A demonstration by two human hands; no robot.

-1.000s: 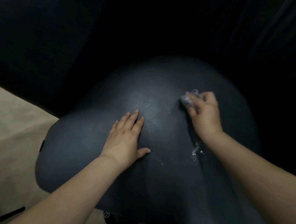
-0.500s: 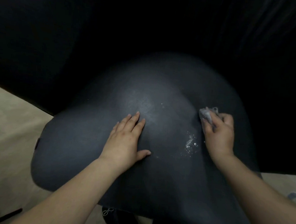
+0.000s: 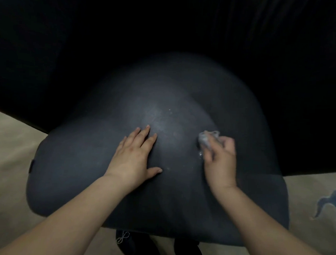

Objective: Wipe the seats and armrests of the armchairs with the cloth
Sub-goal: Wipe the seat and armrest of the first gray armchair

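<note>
A dark navy armchair seat cushion [image 3: 81, 174] fills the middle of the head view, with the chair's back lost in darkness above it. My left hand [image 3: 133, 154] lies flat on the cushion, fingers straight and pointing away from me. My right hand [image 3: 219, 159] grips a small crumpled grey cloth [image 3: 205, 139] and presses it onto the seat right of centre. A few pale specks [image 3: 170, 111] dot the cushion beyond my left fingertips, and a small wet glint sits under the cloth.
Beige carpet [image 3: 8, 160] shows to the left and right of the seat, with a blue pattern [image 3: 326, 201] at the right edge. My dark shoes [image 3: 132, 244] stand at the seat's front edge. Everything behind the cushion is black shadow.
My right hand dragged the cloth from the far right of the seat toward me, then slid it left over the white residue. My left hand stayed flat in place.
</note>
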